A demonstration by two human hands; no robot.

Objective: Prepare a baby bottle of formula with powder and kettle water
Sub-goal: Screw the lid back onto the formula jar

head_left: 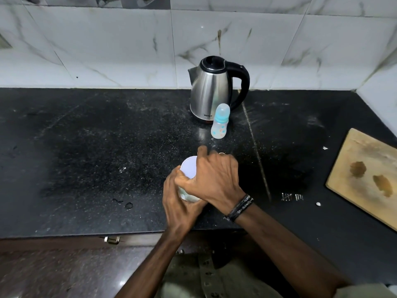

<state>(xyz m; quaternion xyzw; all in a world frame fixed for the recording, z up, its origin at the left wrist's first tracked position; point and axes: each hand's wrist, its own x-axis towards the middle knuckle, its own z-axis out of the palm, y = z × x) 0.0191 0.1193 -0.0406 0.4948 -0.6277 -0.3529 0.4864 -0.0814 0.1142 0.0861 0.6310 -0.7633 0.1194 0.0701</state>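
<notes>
A small white formula jar with a pale lid (189, 169) stands near the front of the black counter. My left hand (179, 203) grips the jar's body from the left and below. My right hand (212, 179) is curled over its lid from the right. Most of the jar is hidden by both hands. Farther back stands a capped baby bottle (219, 122) with a blue collar, upright and apart from my hands. A steel kettle (211, 91) with a black handle and shut lid sits right behind the bottle, near the wall.
A wooden cutting board (365, 175) lies at the counter's right edge. Small white crumbs (318, 204) and water drops (128, 205) dot the black counter (86, 147). A tiled wall closes the back and right side. The counter's front edge runs just below my wrists.
</notes>
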